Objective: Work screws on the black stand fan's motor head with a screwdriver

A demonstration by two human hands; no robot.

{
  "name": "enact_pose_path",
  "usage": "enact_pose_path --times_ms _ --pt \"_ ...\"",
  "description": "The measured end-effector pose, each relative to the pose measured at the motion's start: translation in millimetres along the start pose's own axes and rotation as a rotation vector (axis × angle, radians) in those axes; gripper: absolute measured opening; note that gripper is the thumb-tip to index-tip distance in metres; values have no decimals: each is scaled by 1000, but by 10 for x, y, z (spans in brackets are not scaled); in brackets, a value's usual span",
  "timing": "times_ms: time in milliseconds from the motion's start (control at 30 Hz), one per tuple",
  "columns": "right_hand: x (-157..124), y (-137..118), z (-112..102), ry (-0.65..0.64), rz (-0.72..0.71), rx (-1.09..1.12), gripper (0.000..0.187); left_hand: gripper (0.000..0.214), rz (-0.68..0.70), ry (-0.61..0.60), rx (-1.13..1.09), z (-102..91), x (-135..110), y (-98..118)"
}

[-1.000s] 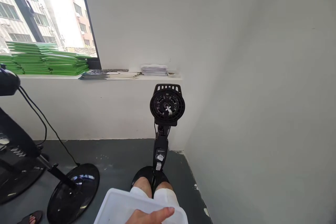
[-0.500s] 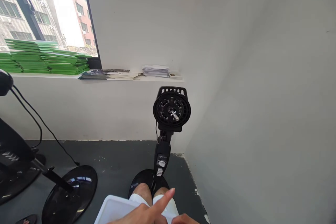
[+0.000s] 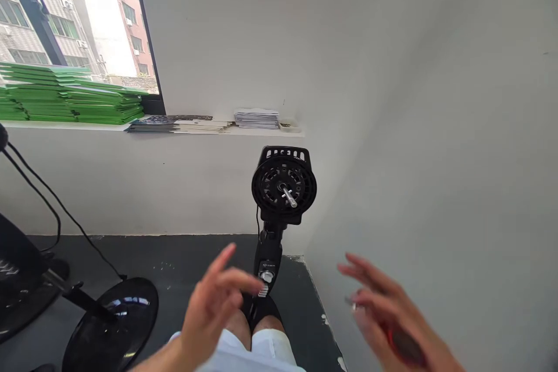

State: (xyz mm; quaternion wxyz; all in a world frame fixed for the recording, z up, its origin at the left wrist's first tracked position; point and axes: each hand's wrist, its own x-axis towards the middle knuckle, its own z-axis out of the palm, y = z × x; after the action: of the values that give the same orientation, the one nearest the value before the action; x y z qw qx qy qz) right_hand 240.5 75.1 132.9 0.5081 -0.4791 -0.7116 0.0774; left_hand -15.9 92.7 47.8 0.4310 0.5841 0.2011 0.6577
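In front of my knees stands a black fan [image 3: 284, 186] with its motor head bare and a metal shaft sticking out toward me. Its column carries a silver knob, and the black base is partly hidden by my legs. My left hand [image 3: 213, 302] is raised left of the column, fingers spread and holding nothing; one fingertip overlaps the column in view, and I cannot tell if it touches. To the right of the fan, my right hand [image 3: 383, 314] is blurred and closed round what looks like a screwdriver [image 3: 405, 346] with a red and black handle. A small metal tip shows by its fingers.
A white tray [image 3: 244, 360] lies across my lap. Another black stand with a round base [image 3: 114, 325] is at the left, with cables trailing behind it. Green folders [image 3: 74, 99] and stacked papers [image 3: 256, 118] line the sill. A wall [image 3: 436, 157] closes the right side.
Both hands have risen from the tray and moved apart, the left up beside the column, the right out to the right. The red-and-black handle now shows in my right hand. The view has shifted slightly.
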Motion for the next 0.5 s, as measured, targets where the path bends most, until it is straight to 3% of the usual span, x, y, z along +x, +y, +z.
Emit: enact_pose_path --times_ms 67,100,167,233,333,400,500 --pt "376 -44 16 52 -24 8 7 44 161 248 36 -9 463 158" --pt "561 -60 59 78 -42 0 7 41 243 315 36 1 727 207" --pt "889 -76 187 117 -110 -28 10 44 365 311 71 36 1257 246" --pt "1129 -70 323 114 -179 -68 12 52 369 205 168 60 1711 232" --pt "1309 -25 450 75 -248 -181 15 64 204 -117 316 49 2127 183" --pt "1343 9 472 59 -273 -267 18 70 110 -282 322 28 2233 156" --pt "1350 29 454 46 -294 -360 21 68 83 -321 289 21 2248 136"
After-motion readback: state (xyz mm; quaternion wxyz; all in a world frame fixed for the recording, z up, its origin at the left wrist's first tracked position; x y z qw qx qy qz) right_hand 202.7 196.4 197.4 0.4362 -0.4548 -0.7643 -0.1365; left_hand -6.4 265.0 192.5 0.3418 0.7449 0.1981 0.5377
